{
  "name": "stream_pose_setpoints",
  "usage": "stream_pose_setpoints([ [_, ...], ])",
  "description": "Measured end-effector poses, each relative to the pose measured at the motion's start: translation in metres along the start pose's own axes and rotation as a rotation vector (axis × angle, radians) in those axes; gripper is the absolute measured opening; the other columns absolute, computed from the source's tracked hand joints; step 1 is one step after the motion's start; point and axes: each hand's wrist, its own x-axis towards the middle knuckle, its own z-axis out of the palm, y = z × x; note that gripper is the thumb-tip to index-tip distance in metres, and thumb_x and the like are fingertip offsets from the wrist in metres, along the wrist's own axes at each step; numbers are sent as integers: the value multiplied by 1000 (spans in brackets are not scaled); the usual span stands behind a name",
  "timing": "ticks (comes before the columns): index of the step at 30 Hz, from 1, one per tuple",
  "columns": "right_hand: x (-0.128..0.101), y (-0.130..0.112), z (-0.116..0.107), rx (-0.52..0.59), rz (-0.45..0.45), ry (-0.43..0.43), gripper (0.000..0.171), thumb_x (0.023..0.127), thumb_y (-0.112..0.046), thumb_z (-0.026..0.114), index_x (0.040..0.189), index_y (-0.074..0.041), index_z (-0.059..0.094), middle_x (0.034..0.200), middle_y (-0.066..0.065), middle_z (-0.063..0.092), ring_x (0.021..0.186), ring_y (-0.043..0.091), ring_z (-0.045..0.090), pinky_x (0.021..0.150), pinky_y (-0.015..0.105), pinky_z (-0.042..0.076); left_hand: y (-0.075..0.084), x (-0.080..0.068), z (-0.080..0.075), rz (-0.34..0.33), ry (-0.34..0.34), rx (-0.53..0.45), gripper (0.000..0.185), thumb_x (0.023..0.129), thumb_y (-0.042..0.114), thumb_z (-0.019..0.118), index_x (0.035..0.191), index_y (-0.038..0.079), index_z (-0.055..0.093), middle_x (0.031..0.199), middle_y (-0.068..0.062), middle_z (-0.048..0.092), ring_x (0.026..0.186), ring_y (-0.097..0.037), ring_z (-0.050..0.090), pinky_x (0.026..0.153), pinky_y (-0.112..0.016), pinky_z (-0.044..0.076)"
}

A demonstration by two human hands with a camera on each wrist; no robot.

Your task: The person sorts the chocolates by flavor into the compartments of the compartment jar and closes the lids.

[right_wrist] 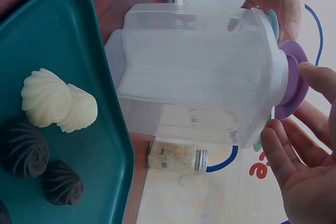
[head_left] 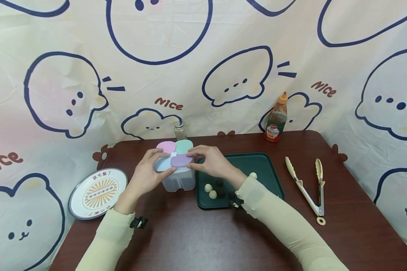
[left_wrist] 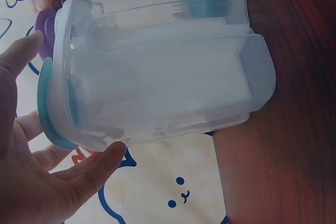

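Observation:
A clear plastic storage container (head_left: pixel 178 183) stands upright on the table, its lid carrying pink, green, blue and purple (head_left: pixel 181 160) petal-shaped flaps. My left hand (head_left: pixel 146 172) holds the lid's left side, thumb toward the front and fingers farther back; in the left wrist view those fingers (left_wrist: pixel 100 167) touch the rim below a light blue flap (left_wrist: pixel 50 106). On the other side my right hand (head_left: pixel 213 162) grips the lid's edge. Its thumb (right_wrist: pixel 317 77) is on the purple flap (right_wrist: pixel 294 80) in the right wrist view. The container walls (right_wrist: pixel 194 72) look see-through, with no contents visible.
Right of the container lies a dark green tray (head_left: pixel 254 162) with several swirled white (right_wrist: pixel 46 97) and dark pieces (right_wrist: pixel 23 148). Open tongs (head_left: pixel 306 195) are farther right. A sauce bottle (head_left: pixel 276 120) and a small jar (head_left: pixel 180 131) stand behind; a round plate (head_left: pixel 81 201) is left.

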Motion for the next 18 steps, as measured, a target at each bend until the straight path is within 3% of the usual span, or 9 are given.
stream_pose_setpoints([
  [10, -4, 8, -8, 6, -3, 49, 41, 87, -32, 78, 125, -20, 69, 124, 1, 68, 109, 25, 67, 98, 41, 56, 2, 1, 1, -24, -7, -11, 59, 89, 60, 64, 133, 22, 58, 153, -9, 38, 132, -37, 45, 108, -65, 41],
  [18, -12, 17, -21, -35, -5, 85, 41, 88, -34, 76, 126, -19, 69, 123, -2, 69, 106, 16, 67, 95, 39, 57, 3, 3, -1, -10, -5, -38, 54, 95, 57, 56, 132, 18, 60, 152, -11, 40, 138, -37, 42, 112, -65, 37],
])
